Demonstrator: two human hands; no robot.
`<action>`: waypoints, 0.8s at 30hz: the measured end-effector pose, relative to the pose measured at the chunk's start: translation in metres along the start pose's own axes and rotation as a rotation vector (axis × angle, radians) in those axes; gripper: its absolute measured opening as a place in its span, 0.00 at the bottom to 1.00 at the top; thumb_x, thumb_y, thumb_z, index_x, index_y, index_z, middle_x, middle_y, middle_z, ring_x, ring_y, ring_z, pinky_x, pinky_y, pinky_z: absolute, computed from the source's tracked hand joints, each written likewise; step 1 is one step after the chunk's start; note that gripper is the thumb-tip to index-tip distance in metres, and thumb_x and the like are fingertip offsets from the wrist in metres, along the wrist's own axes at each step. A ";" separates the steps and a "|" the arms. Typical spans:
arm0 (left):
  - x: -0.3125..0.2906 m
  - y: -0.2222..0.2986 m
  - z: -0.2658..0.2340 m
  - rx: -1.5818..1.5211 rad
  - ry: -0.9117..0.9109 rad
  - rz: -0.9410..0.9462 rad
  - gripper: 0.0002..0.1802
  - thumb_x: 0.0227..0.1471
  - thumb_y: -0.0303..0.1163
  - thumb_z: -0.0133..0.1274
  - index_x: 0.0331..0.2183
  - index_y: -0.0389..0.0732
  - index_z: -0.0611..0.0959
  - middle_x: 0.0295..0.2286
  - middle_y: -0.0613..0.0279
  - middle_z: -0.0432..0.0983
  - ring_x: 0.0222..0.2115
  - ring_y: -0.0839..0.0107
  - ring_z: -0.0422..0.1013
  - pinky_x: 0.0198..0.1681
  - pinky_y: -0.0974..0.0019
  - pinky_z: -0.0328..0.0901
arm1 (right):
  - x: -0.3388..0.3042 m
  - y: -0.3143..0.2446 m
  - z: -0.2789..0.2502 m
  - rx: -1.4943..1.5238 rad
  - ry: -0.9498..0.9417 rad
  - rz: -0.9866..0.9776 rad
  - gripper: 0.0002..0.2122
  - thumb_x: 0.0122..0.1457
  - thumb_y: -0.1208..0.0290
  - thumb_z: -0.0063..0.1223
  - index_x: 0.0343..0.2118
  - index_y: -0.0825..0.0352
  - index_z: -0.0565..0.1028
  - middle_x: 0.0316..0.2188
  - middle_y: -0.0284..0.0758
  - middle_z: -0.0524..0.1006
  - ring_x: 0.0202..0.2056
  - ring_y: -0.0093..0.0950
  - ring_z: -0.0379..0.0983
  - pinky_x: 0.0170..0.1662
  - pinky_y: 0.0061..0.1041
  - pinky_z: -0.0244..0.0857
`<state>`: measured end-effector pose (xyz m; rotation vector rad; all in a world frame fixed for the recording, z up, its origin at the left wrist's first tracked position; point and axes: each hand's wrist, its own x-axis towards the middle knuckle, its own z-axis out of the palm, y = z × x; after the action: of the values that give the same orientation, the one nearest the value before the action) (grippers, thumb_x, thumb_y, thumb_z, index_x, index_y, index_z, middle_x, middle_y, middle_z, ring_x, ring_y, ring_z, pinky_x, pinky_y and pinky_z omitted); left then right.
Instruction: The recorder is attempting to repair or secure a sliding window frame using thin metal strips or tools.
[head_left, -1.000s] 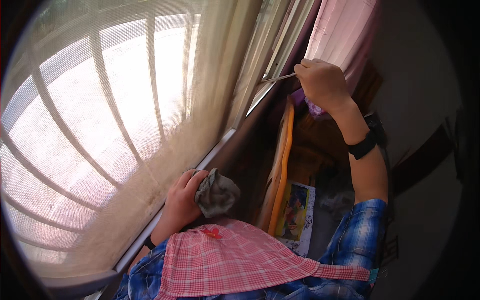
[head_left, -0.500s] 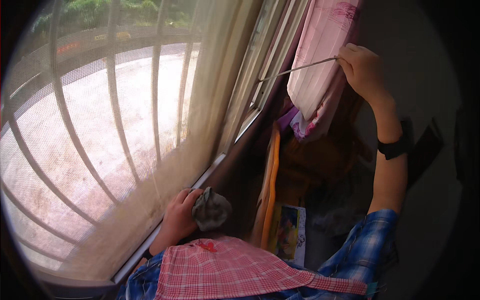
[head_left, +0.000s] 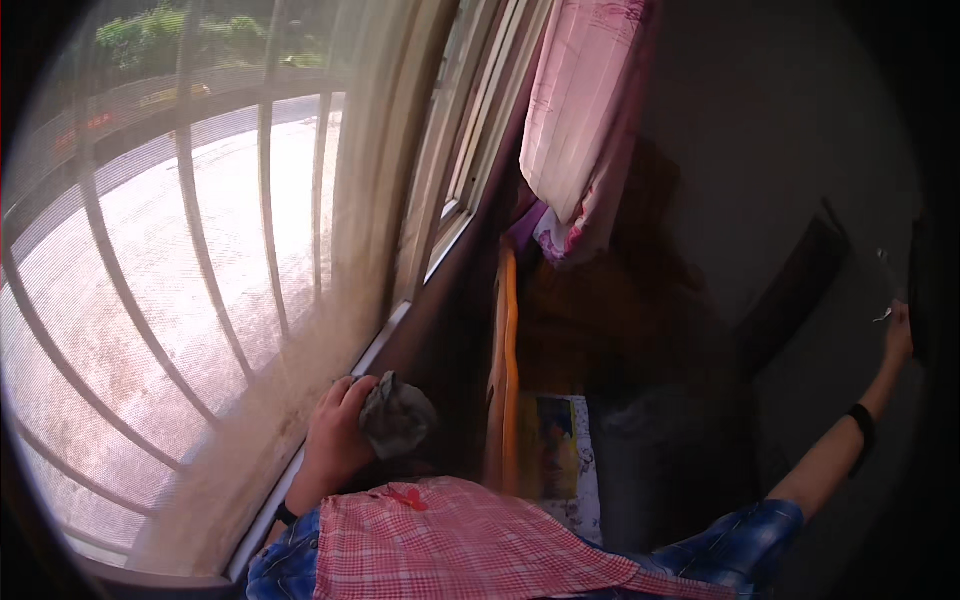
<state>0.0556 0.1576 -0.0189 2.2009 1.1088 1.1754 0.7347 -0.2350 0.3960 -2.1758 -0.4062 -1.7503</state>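
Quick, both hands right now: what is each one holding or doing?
Left hand: closed on a grey cloth at the window sill.
Right hand: stretched far right in the dark; grip cannot be told.

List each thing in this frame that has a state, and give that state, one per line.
left hand: closed around a grey cloth, resting on the window sill
right hand: stretched out to the dark wall, grip unclear
sheer curtain: drawn across the barred window
pink curtain: bunched to one side, hanging
wristband: worn on the right wrist
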 end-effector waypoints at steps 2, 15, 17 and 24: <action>-0.008 -0.035 -0.002 -0.059 0.048 -0.009 0.34 0.37 0.37 0.69 0.49 0.44 0.76 0.43 0.48 0.74 0.47 0.44 0.70 0.48 0.49 0.67 | -0.054 0.084 0.016 0.165 -0.202 -0.015 0.18 0.62 0.54 0.58 0.41 0.67 0.79 0.38 0.38 0.82 0.37 0.33 0.77 0.42 0.30 0.68; -0.003 -0.034 0.032 0.070 0.039 -0.050 0.41 0.36 0.30 0.71 0.55 0.40 0.74 0.46 0.52 0.75 0.51 0.54 0.71 0.53 0.56 0.66 | -0.757 0.060 -0.061 -0.079 -1.307 1.098 0.07 0.51 0.73 0.63 0.28 0.72 0.79 0.20 0.38 0.79 0.20 0.29 0.78 0.23 0.28 0.72; -0.008 -0.033 0.036 0.088 0.093 -0.141 0.41 0.38 0.30 0.71 0.56 0.40 0.73 0.49 0.53 0.73 0.52 0.57 0.71 0.55 0.58 0.65 | -0.792 0.068 -0.088 -0.193 -1.425 1.118 0.07 0.50 0.78 0.63 0.31 0.73 0.78 0.20 0.38 0.79 0.22 0.29 0.79 0.20 0.25 0.72; -0.014 -0.033 0.042 -0.103 0.084 -0.234 0.32 0.51 0.23 0.62 0.57 0.37 0.71 0.51 0.53 0.73 0.49 0.64 0.73 0.52 0.65 0.70 | -0.850 0.135 -0.168 -0.497 -1.511 0.730 0.11 0.57 0.66 0.58 0.39 0.68 0.79 0.28 0.41 0.81 0.30 0.34 0.79 0.32 0.33 0.72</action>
<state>0.0707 0.1668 -0.0706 1.9018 1.2712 1.2024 0.4631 -0.4462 -0.4109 -2.9882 0.5542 0.4051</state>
